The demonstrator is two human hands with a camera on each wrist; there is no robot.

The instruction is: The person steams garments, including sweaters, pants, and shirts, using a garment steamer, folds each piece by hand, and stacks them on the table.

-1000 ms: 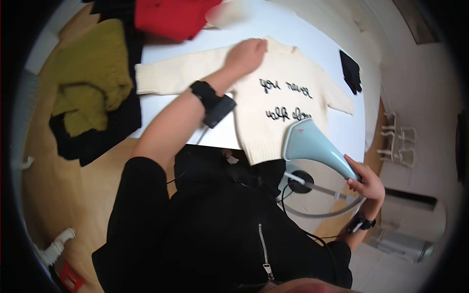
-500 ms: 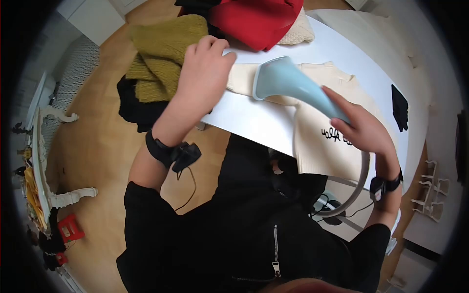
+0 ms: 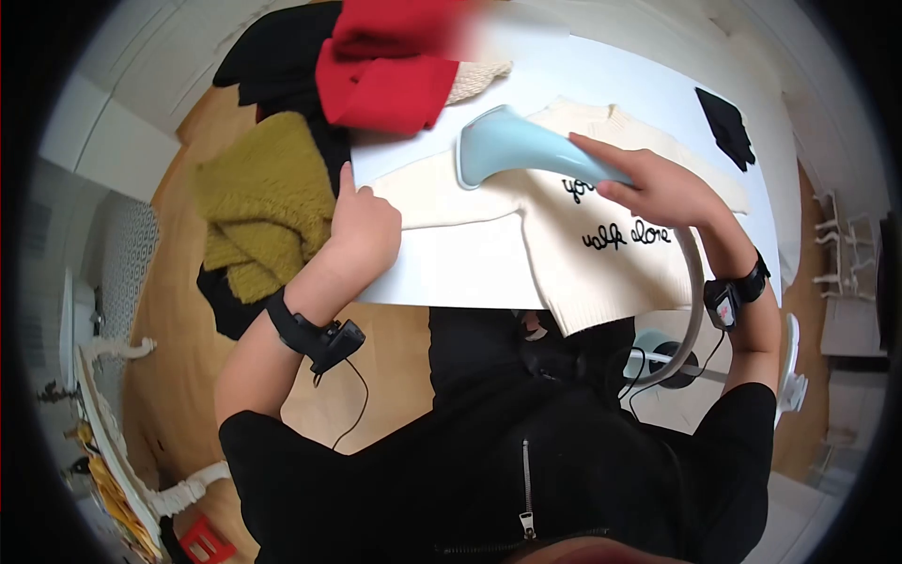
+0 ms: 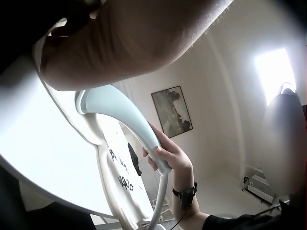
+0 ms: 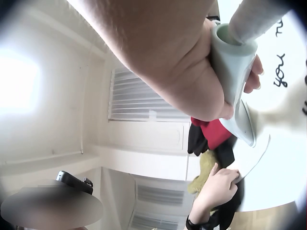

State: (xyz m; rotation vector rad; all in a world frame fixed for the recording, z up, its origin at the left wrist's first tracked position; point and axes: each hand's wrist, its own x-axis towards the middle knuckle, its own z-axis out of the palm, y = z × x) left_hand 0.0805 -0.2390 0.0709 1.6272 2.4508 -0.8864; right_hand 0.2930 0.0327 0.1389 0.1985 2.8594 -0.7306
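Observation:
A cream sweater point(image 3: 601, 268) with black lettering lies spread on the white table point(image 3: 451, 273). My right hand point(image 3: 662, 188) grips the handle of a light blue garment steamer head point(image 3: 526, 146), whose wide end is over the sweater's left-pointing sleeve point(image 3: 432, 193). From the handle's lower end runs a grey hose point(image 5: 256, 21). At that sleeve's cuff, my left hand point(image 3: 366, 230) holds the edge with curled fingers, one finger sticking out away from me. The right wrist view also shows the left hand point(image 5: 218, 187) at the sleeve end; its fingertips are partly hidden.
Olive knitwear point(image 3: 268, 197) lies over black cloth at the table's left end. Behind it are a red garment point(image 3: 390, 89) and a cream knit piece point(image 3: 479, 80). A folded black cloth point(image 3: 725, 127) lies at the far right. The steamer's base point(image 3: 658, 348) stands below the table edge.
My left hand went from the sweater's neckline to the sleeve cuff, lowering onto it. The steamer head moved from the sweater's hem, up and left to the sleeve. The head view shifted too.

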